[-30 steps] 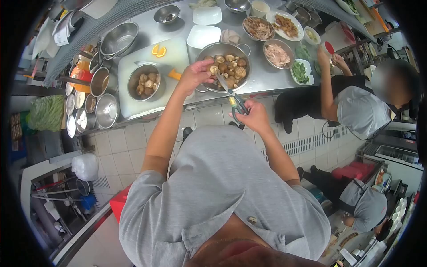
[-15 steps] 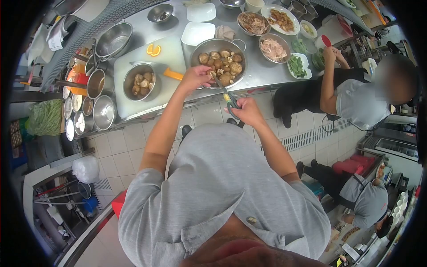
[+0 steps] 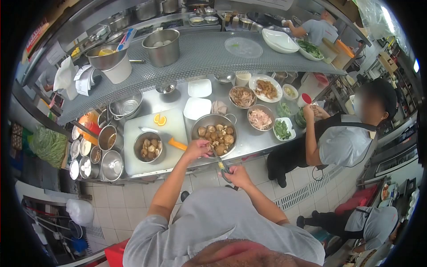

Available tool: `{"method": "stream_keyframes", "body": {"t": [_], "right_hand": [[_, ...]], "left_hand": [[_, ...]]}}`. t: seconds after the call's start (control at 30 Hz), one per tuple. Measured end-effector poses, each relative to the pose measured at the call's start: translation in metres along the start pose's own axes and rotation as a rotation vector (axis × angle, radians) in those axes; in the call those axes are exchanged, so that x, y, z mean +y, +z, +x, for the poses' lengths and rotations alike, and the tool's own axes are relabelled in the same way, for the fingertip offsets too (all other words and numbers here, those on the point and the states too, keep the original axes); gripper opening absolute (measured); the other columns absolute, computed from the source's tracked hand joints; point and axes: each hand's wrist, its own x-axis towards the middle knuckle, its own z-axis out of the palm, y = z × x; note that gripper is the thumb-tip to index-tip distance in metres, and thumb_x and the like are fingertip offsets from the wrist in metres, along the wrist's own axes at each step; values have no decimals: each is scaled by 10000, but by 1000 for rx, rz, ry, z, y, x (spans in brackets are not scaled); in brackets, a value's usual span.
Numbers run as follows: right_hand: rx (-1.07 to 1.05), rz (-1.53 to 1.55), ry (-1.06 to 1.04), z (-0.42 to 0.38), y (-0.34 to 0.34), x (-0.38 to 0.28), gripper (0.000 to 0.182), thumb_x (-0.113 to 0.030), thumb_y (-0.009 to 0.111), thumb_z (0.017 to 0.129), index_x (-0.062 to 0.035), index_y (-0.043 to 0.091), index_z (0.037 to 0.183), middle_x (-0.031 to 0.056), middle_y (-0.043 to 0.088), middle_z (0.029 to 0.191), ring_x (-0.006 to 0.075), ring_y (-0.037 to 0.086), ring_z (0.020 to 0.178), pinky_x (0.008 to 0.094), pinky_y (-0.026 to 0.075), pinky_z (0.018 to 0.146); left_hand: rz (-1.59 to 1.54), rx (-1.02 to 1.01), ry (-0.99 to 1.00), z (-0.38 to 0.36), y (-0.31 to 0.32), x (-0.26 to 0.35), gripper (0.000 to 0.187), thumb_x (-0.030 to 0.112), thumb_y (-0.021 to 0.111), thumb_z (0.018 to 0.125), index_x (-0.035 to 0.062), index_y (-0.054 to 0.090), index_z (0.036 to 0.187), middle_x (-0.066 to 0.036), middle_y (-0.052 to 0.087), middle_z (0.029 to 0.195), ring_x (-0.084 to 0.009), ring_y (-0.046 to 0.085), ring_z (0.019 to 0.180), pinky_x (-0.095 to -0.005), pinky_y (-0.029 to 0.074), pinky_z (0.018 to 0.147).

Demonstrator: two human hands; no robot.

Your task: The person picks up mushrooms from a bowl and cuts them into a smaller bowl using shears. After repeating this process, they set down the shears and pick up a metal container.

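Note:
My left hand (image 3: pixel 197 149) is closed on a mushroom at the lower left rim of a metal bowl (image 3: pixel 234 144) that holds many brown mushrooms (image 3: pixel 221 139). In my right hand (image 3: pixel 239 177) are dark-handled scissors (image 3: pixel 223 168), their blades pointing up to the mushroom at my left fingertips. A second metal bowl (image 3: pixel 138 155) with mushrooms stands on the white cutting board (image 3: pixel 175 122). Near it on the board lie an orange-handled knife (image 3: pixel 177 143) and two orange slices (image 3: pixel 159 119).
Bowls of meat (image 3: pixel 260 119) and a dish of green leaves (image 3: pixel 282 129) stand to the right. A co-worker (image 3: pixel 338 138) is beside them. Pots and bowls (image 3: pixel 112 165) crowd the left end. A mesh shelf (image 3: pixel 195 53) spans above the counter.
The view has tilted up, so the shelf and the kitchen behind it now show and the counter sits lower. My hands remain at the bowl with the mushroom and scissors.

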Motion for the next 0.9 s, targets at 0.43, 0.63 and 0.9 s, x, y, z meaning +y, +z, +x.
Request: {"method": "stream_keyframes", "body": {"t": [0.43,0.63,0.9], "right_hand": [[7,342,155,-7,-7,-2,481,-464,861,799,-101,572,669,-41,505,574,72,441,480,251,343,444],[64,273,19,14,4,32,486,-454,844,803,-62,607,640,-31,518,574,84,446,514,304,345,462],[10,645,-18,19,12,-8,223,-165,851,840,-41,666,815,-28,616,706,46,523,634,219,398,578]], "left_hand": [[355,158,245,-34,-45,26,450,-75,683,817,3,617,1255,-59,701,1055,-134,686,887,-268,577,736],[361,329,232,-91,-124,44,456,15,670,863,40,609,1314,-76,693,1225,-181,660,1074,-342,553,892],[-35,101,242,-86,-81,56,456,11,656,902,12,564,1349,-88,680,1176,-182,693,988,-297,560,776]]}}
